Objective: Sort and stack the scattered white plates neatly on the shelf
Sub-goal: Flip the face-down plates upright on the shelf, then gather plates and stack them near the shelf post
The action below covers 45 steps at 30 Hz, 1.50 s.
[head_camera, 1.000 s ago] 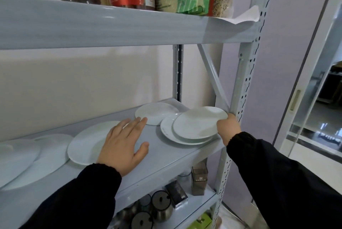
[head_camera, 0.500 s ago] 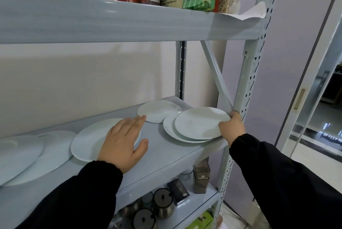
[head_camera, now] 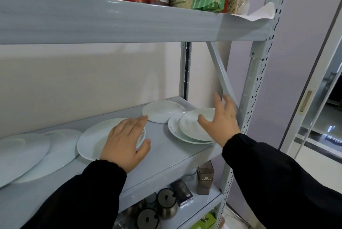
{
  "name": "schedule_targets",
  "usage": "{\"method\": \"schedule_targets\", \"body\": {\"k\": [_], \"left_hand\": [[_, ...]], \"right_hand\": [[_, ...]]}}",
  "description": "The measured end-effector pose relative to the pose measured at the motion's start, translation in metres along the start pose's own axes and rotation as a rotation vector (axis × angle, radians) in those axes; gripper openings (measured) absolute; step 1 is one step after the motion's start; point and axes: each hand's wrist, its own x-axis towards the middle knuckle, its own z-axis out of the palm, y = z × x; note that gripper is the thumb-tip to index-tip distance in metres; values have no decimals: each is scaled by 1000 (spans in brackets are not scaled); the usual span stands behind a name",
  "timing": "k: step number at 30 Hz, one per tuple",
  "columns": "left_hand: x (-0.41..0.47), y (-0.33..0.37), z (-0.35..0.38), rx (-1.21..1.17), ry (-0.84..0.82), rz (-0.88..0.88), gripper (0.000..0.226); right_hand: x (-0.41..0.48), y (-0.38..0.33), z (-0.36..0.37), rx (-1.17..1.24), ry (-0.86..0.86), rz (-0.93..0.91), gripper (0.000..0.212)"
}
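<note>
Since the frame half a second ago, the right hand (head_camera: 221,117) has let go of the small plate's rim by the shelf post and now hovers over it with fingers spread and blurred, gripping nothing; the left hand has barely shifted. At the far left of the grey middle shelf (head_camera: 166,147), two large white plates (head_camera: 22,152) overlap, the nearer one lying partly over the one behind it. Next, a medium white plate (head_camera: 94,138) lies flat, and the left hand (head_camera: 125,141) rests palm down on its right part, fingers extended and flat, thumb on the bare shelf, not clasping it. Further back, close to the wall, a small plate (head_camera: 162,111) lies alone, its edge just beside the left fingertips. At the right end, a small plate (head_camera: 194,126) sits off-centre on a slightly larger plate (head_camera: 174,126), under the right hand. Both sleeves are black.
</note>
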Motion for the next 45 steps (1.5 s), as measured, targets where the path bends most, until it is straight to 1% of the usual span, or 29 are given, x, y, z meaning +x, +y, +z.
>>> {"method": "schedule_targets", "body": {"k": [3,6,8,14,18,20,25,30,33,39,41,45], "left_hand": [[-3,-11,-6,24,-11,-7,64],[-9,-25,-12,42,-31,-16,65],[-13,-35,-17,55,-49,-20,67],[-24,-51,-21,115,-98,-23,75],[-27,-58,-20,142,-145,-30,82],[-27,-59,-19,146,-157,-17,83],[-29,-63,-19,136,-114,-50,85],[-32,-67,-25,157,-29,-67,84],[-34,-70,-33,160,11,-97,81],[-43,-74,-44,239,-14,-97,80],[-46,-76,-47,255,-19,-106,79],[-48,-78,-49,263,-37,-152,78]], "right_hand": [[0,-28,22,-54,-119,-206,90],[3,-50,51,-171,-313,-287,91],[10,-65,70,-239,-414,-302,94],[39,-91,122,-498,-587,-327,92],[44,-99,144,-640,-647,-299,91],[43,-103,150,-666,-656,-284,92],[40,-111,153,-598,-624,-293,102],[32,-119,150,-439,-636,-319,100],[22,-124,152,-349,-659,-297,103],[-5,-129,143,-264,-673,-339,111],[-14,-128,137,-253,-670,-356,109],[-32,-119,124,-210,-659,-395,95]]}}
